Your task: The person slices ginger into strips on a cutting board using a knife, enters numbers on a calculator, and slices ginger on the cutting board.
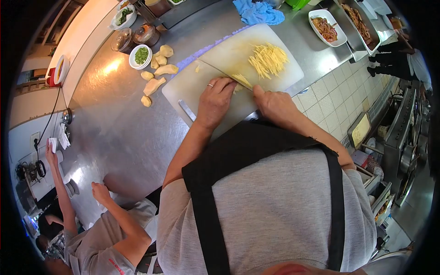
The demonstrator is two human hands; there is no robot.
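My right hand (277, 106) is closed round the handle of a kitchen knife (220, 70), whose long blade points to the far left across the white cutting board (181, 87). With curled fingers, my left hand (214, 101) presses on pale yellow root slices against the blade; a ring is on one finger. Part of those slices is hidden beneath the fingers. Some cut strips (241, 80) lie just beyond the blade. Farther right on the board sits a pile of thin yellow strips (268, 60). A small scrap (197, 68) lies near the knife tip.
Peeled, knobbly yellow roots (153, 86) lie left of the board, near a white bowl of chopped greens (141, 55). A blue cloth (259, 11) and a white dish of sliced food (327, 28) are at the back. A co-worker's arm (126, 220) reaches in at lower left.
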